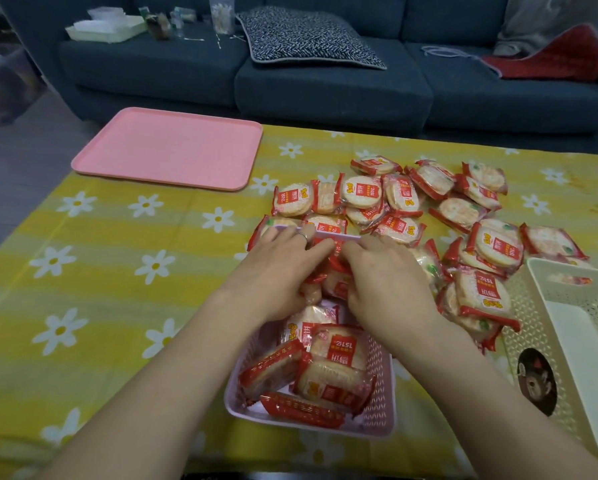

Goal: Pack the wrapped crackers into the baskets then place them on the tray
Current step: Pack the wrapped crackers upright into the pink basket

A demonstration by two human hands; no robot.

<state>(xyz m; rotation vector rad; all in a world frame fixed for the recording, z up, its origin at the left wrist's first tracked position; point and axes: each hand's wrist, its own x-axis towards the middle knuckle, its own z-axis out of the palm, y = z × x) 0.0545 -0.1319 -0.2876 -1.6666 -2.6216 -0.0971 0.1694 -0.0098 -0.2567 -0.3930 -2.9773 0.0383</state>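
Red-wrapped round crackers [328,355] fill the pink basket [377,415] — both hands, left [283,268] and right [387,282], press packets, fingers extended — bare tablecloth [117,271] leftward.

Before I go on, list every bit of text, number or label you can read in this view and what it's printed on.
"151亿", seen upside down: red label of the cracker packet in the pink basket.
"151", upside down: packet beside the cream basket.
Yellow logo and large white characters on the packets: too blurred to read.
Round sticker on the cream basket: a picture, no legible text.
Pink tray: no text.
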